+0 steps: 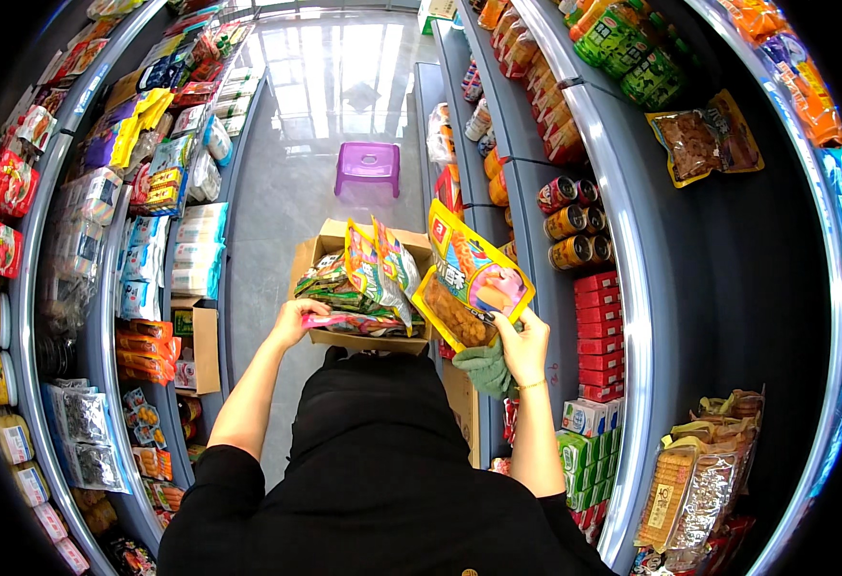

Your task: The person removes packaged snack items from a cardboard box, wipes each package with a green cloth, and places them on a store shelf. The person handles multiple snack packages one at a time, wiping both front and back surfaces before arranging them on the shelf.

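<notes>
An open cardboard box (pixel 333 232) full of snack bags stands before me on the aisle floor or just above it; I cannot tell which. At its near left corner my left hand (pixel 293 323) grips the pink end of a snack bag (pixel 363 322) lying along the box's near side. To the right of the box, my right hand (pixel 523 344) holds yellow-edged snack bags (pixel 475 259), one overlapping another, with brown food showing through a window. A green cloth (pixel 488 369) hangs beneath that hand. Upright yellow and silver bags (pixel 377 266) stick out of the box.
Stocked shelves run along both sides, their metal edges (pixel 629 288) close to my right arm. A purple plastic stool (pixel 368 164) stands on the aisle floor beyond the box. On the right shelf lie snack bags (pixel 701 140) and packs of biscuits (pixel 669 497). Drink cans (pixel 565 225) stand lower down.
</notes>
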A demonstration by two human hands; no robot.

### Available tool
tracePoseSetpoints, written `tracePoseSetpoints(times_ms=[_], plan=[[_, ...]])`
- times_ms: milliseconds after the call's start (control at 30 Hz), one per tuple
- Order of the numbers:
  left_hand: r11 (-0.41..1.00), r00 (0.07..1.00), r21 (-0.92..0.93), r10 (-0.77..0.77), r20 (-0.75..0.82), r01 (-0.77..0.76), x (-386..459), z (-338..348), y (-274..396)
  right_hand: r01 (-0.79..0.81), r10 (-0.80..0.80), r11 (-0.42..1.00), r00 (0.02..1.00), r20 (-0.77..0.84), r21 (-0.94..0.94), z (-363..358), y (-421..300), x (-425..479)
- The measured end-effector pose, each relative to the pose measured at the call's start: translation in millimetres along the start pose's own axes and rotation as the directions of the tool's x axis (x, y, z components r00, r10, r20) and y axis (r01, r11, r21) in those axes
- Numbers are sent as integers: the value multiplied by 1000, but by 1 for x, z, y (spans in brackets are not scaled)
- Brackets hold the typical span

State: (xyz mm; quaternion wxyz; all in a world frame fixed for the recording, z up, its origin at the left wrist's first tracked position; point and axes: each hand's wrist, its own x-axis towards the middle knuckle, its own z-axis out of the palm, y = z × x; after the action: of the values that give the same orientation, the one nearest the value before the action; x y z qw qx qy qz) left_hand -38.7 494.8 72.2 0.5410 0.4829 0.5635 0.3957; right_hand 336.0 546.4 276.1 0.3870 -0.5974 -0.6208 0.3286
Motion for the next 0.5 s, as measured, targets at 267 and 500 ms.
tracePoseSetpoints(times_ms=[267,500], plan=[[999,968,-3,35,-247,-37,-9,-9,5,-58,52,998,987,-155,-35,2,21,-3],[939,942,244,-169,-291,243,14,-28,-7,-3,-17,994,983,-184,-107,59,14,36]])
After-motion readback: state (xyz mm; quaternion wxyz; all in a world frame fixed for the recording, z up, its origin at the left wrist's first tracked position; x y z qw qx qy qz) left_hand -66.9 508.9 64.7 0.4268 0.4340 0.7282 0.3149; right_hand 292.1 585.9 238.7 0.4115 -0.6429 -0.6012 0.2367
